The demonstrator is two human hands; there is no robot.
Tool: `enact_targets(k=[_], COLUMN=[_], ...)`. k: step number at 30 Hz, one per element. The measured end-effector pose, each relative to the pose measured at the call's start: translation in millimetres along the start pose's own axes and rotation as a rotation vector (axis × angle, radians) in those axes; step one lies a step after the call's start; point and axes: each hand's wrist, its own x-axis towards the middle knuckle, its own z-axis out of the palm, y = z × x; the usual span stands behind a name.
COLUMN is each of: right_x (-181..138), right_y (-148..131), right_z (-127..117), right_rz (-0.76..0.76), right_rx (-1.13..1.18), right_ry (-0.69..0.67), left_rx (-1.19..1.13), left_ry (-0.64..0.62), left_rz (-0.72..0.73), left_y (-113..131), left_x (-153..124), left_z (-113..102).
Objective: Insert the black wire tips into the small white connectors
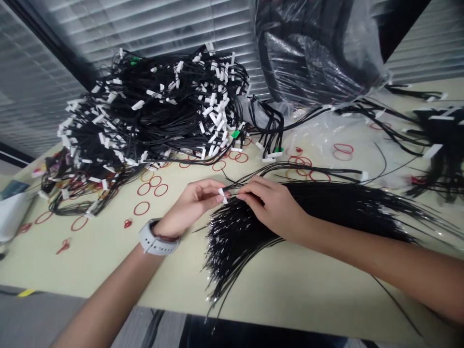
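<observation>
Between the fingertips of my left hand [194, 205] is a small white connector [223, 195], held above the table. My right hand [273, 205] pinches a thin black wire just right of the connector, close to its wire side. Whether the wire's tip sits inside the connector, I cannot tell. Several black wires run from the connector rightward behind my right hand, and another white connector [364, 177] lies at their far end. Under my hands spreads a thick bundle of loose black wires [239, 246] with shiny metal ends.
A large heap of black cables [155, 111] with white connectors stands at the back left. Red rubber bands [141, 208] lie scattered about the table [108, 261]. A clear plastic bag [319, 58] with black contents is at the back. More cables [440, 140] lie at the right.
</observation>
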Motion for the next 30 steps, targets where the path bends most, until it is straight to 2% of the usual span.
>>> enact_targets(k=[9,21,30], right_x=[0.7,1.1,-1.5], right_y=[0.5,1.4,3.1], right_z=[0.3,-1.3,1.2], right_rz=[0.075,0.021,-0.051], right_rx=[0.007,-0.011,-0.012], right_ry=[-0.046,-0.099,-0.138], left_rx=[0.033,0.074,0.170], left_ry=[-0.044,-0.048,-0.068], left_rz=[-0.024,-0.002,0.031], left_y=[3.5,0.4,2.6], left_x=[-1.8,-0.6,-5.5], left_z=[0.6,-1.6,7.1])
